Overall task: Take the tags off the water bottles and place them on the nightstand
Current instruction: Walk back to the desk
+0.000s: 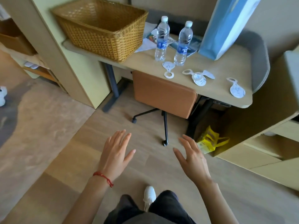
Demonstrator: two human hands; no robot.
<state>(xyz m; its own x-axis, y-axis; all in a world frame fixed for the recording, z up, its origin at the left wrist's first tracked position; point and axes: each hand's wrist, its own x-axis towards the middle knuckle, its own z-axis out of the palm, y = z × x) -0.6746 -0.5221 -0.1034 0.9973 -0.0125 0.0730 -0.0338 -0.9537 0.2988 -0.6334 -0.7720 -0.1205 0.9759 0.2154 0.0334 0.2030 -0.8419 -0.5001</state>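
Two clear water bottles with blue labels and white caps, one on the left (pixel 161 39) and one on the right (pixel 183 44), stand upright on a beige desk (pixel 226 65). No tags hang on their necks. Several white paper tags lie flat on the desk: one (pixel 168 69) in front of the bottles, a small pile (pixel 198 77) to its right, one (pixel 236 88) near the front right corner. My left hand (pixel 115 153) and my right hand (pixel 191 156) hover empty above the floor, fingers spread, well short of the desk.
A large wicker basket (pixel 103 28) fills the desk's left end, and a blue paper bag (pixel 226 26) leans at the back right. An orange wheeled chair (pixel 163 94) is tucked under the desk. A yellow bag (pixel 210 140) lies on the floor beside a cabinet (pixel 265 146).
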